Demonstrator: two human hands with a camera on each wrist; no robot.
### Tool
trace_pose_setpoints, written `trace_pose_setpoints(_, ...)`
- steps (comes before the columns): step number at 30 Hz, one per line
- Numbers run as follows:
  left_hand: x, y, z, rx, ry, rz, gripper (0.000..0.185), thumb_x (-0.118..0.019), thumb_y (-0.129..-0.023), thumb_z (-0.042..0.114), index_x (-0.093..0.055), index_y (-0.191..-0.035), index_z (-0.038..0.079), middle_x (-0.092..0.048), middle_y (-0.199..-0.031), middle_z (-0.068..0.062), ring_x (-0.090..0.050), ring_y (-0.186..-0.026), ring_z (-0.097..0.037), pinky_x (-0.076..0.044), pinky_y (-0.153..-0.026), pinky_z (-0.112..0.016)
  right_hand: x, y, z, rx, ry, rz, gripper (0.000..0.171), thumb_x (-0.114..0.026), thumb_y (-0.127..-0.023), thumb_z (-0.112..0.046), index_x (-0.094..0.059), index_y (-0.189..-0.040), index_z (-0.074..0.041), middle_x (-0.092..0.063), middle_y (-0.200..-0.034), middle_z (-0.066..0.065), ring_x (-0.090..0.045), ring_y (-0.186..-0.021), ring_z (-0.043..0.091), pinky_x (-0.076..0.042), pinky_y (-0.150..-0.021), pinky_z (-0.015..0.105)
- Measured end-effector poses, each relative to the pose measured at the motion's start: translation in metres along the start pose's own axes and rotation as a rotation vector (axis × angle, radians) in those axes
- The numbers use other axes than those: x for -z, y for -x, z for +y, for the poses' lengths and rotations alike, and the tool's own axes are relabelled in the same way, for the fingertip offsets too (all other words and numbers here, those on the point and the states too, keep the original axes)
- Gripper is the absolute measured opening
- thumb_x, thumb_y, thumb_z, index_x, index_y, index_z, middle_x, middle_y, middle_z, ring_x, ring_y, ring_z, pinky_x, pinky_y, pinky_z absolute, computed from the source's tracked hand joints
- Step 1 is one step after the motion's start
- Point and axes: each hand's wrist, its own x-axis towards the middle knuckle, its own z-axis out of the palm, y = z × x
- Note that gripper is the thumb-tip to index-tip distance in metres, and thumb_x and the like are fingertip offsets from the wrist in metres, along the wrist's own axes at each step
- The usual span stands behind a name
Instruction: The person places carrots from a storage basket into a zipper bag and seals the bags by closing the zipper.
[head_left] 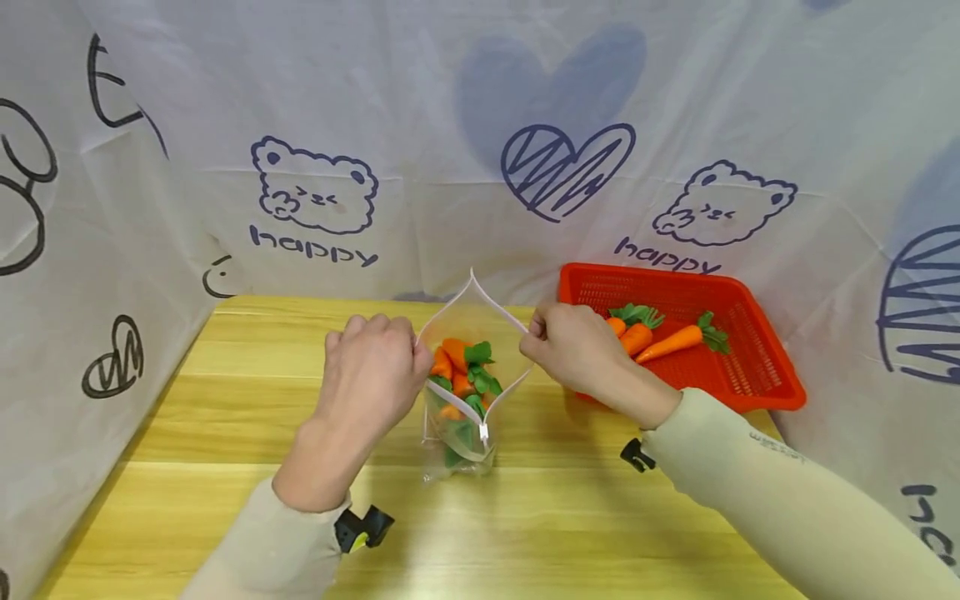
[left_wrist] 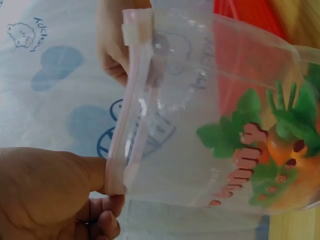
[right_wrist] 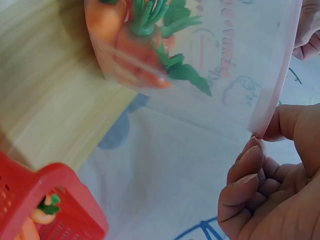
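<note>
A clear zip bag (head_left: 465, 392) stands on the wooden table (head_left: 225, 467), its mouth pulled wide. Inside lie several orange toy carrots (head_left: 454, 367) with green tops. My left hand (head_left: 375, 367) pinches the bag's left rim (left_wrist: 116, 176), thumb and finger on the pink zip strip. My right hand (head_left: 573, 346) pinches the right rim (right_wrist: 262, 125) in the same way. The white slider (head_left: 483, 433) sits at the near end of the zip (left_wrist: 131, 35). In the wrist views the carrots (right_wrist: 135, 45) show through the bag's printed wall (left_wrist: 240, 150).
A red plastic basket (head_left: 750, 367) stands at the back right of the table, holding two more toy carrots (head_left: 671, 337). A white printed cloth (head_left: 480, 150) walls off the back and both sides. Bare wood lies in front of the bag and to its left.
</note>
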Motion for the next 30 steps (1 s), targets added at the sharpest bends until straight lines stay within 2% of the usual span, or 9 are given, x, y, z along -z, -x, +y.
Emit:
trace_pose_setpoints(4, -0.003, 0.001, -0.001, -0.006, -0.026, -0.023, 0.028, -0.062, -0.094, 0.018, -0.051, -0.070, 0.010, -0.051, -0.070, -0.007, -0.046, -0.070, -0.032, -0.031, -0.065, -0.040, -0.006, -0.004, 0.001, 0.000, -0.018, -0.017, 0.013, -0.065, -0.094, -0.024, -0.065, -0.088, -0.013, -0.061, -0.070, 0.001, -0.057, -0.062, 0.022, -0.043, -0.058, 0.033)
trace_pose_setpoints(10, -0.004, 0.004, -0.005, 0.000, -0.013, -0.006, 0.027, -0.062, -0.092, 0.015, -0.050, -0.067, 0.011, -0.049, -0.067, -0.006, -0.045, -0.067, -0.031, -0.030, -0.064, -0.039, 0.000, -0.002, 0.017, 0.007, -0.053, 0.015, 0.015, -0.061, -0.097, -0.023, -0.067, -0.091, -0.011, -0.063, -0.073, 0.002, -0.057, -0.064, 0.021, -0.045, -0.059, 0.033)
trace_pose_setpoints(13, -0.003, 0.004, -0.006, 0.004, -0.003, -0.012, 0.029, -0.062, -0.093, 0.016, -0.050, -0.066, 0.011, -0.049, -0.066, -0.005, -0.045, -0.066, -0.030, -0.029, -0.064, -0.038, 0.009, -0.003, 0.035, -0.030, -0.026, 0.039, 0.017, -0.059, -0.099, -0.023, -0.069, -0.095, -0.009, -0.066, -0.076, 0.003, -0.059, -0.067, 0.023, -0.047, -0.064, 0.037)
trace_pose_setpoints(16, -0.001, 0.005, -0.008, 0.009, 0.012, -0.023, 0.033, -0.065, -0.097, 0.024, -0.052, -0.069, 0.012, -0.050, -0.068, -0.004, -0.046, -0.068, -0.029, -0.030, -0.065, -0.039, 0.019, -0.007, 0.057, -0.077, 0.004, 0.037, 0.018, -0.059, -0.100, -0.022, -0.070, -0.098, -0.007, -0.067, -0.078, 0.005, -0.059, -0.069, 0.025, -0.047, -0.068, 0.038)
trace_pose_setpoints(19, -0.001, 0.006, -0.009, 0.019, 0.025, -0.033, 0.034, -0.065, -0.099, 0.028, -0.055, -0.071, 0.012, -0.052, -0.070, -0.004, -0.048, -0.070, -0.030, -0.032, -0.067, -0.040, 0.025, -0.011, 0.080, -0.109, 0.019, 0.022, 0.019, -0.059, -0.101, -0.022, -0.069, -0.099, -0.006, -0.065, -0.078, 0.006, -0.057, -0.065, 0.024, -0.044, -0.064, 0.038)
trace_pose_setpoints(21, 0.000, 0.007, -0.010, 0.029, 0.029, -0.043, 0.031, -0.064, -0.098, 0.025, -0.055, -0.071, 0.013, -0.053, -0.071, -0.004, -0.049, -0.072, -0.030, -0.033, -0.068, -0.040, 0.027, -0.014, 0.094, -0.122, 0.025, 0.012, 0.019, -0.059, -0.101, -0.021, -0.069, -0.099, -0.005, -0.064, -0.078, 0.007, -0.056, -0.063, 0.023, -0.043, -0.061, 0.036)
trace_pose_setpoints(30, -0.003, 0.007, -0.007, 0.037, 0.049, -0.045, 0.025, -0.063, -0.095, 0.020, -0.058, -0.072, 0.013, -0.056, -0.071, -0.004, -0.050, -0.072, -0.031, -0.034, -0.067, -0.040, 0.013, -0.029, 0.139, -0.188, 0.033, -0.020, 0.020, -0.059, -0.102, -0.023, -0.066, -0.096, -0.005, -0.063, -0.080, 0.008, -0.056, -0.068, 0.024, -0.045, -0.065, 0.037)
